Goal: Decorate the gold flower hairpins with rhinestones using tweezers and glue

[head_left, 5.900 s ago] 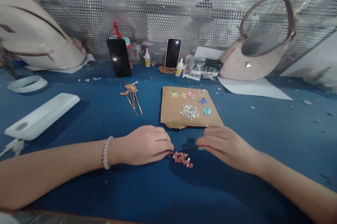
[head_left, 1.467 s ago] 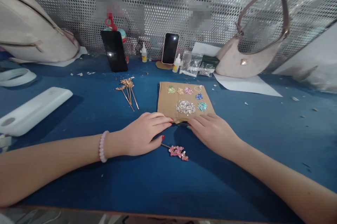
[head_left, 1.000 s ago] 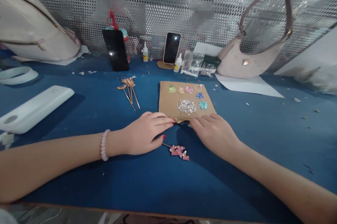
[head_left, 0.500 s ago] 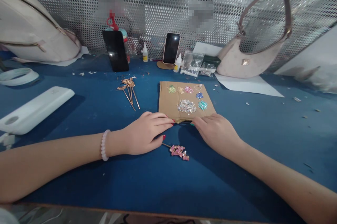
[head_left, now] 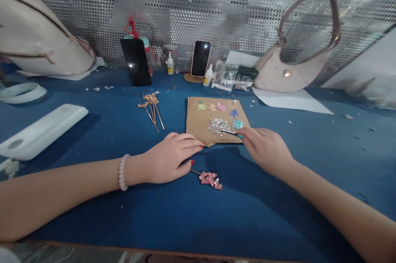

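Note:
My right hand is closed around slim dark tweezers, their tip at the pile of clear rhinestones on the cardboard sheet. Beside the fingers lies a small heap of teal rhinestones. My left hand rests on the table with fingers stretched out, their tips at the cardboard's near left corner. A hairpin with pink flowers lies in front of the cardboard; its stem runs under my left hand, so I cannot see whether the hand presses it.
Several bare gold hairpins lie left of the cardboard. Green, pink and blue rhinestones sit along its far side. Behind stand two phones, glue bottles and small bags. A white power bank lies left; a handbag stands right.
My right hand has risen from the cardboard's near edge, moving slightly right and away from me, and the tweezers now show over the clear rhinestones. My left hand has stayed in place.

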The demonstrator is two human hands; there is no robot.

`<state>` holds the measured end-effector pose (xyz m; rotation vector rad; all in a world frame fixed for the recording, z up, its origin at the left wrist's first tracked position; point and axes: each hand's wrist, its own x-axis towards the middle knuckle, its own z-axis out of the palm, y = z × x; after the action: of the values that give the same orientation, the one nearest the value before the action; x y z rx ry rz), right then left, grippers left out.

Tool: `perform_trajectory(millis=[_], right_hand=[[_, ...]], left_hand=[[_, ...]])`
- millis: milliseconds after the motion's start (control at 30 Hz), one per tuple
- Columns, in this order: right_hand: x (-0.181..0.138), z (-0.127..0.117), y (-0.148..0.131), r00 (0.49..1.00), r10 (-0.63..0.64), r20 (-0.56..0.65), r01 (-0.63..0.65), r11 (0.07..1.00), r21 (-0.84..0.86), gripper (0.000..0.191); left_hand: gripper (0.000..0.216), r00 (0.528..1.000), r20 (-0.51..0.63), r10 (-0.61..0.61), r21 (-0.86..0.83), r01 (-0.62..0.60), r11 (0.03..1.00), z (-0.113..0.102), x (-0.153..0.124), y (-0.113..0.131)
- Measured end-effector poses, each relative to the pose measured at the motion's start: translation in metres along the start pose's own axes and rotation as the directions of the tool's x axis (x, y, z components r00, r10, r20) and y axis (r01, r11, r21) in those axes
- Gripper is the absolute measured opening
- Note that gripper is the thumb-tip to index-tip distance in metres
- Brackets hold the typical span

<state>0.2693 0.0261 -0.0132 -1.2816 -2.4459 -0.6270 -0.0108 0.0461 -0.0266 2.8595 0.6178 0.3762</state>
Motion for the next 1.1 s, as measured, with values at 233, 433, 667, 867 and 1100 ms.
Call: perform_trajectory(millis=[233, 433, 667, 867, 1100], right_hand=[[0.004, 0.003, 0.0, 0.989, -0.134, -0.055, 0.137, 0.989, 0.058, 0.023], [0.004, 0.002, 0.006, 0.971, -0.24, -0.019, 0.241, 0.968, 0.071, 0.018], [0.004, 0.0, 0.016, 0.891, -0.451, 0.058, 0.44, 0.886, 0.145, 0.021], [0.005, -0.005, 0.021, 0.886, -0.458, 0.071, 0.446, 0.884, 0.136, 0.024], [0.0, -0.003, 0.03, 0.901, -0.389, -0.193, 0.393, 0.92, -0.019, 0.013]], left_hand=[[0.038, 1.0, 0.024, -0.015, 0.001, 0.015, 1.0, -0.001, 0.0, 0.0], [0.037, 0.999, 0.033, -0.033, -0.015, 0.034, 0.999, -0.002, 0.0, 0.0], [0.036, 0.999, 0.034, -0.034, -0.039, 0.035, 0.999, -0.002, 0.001, 0.001], [0.034, 1.0, 0.009, -0.016, -0.047, 0.016, 0.999, -0.003, 0.001, 0.001], [0.027, 0.997, -0.052, 0.057, -0.052, -0.06, 0.997, -0.003, -0.001, 0.001]])
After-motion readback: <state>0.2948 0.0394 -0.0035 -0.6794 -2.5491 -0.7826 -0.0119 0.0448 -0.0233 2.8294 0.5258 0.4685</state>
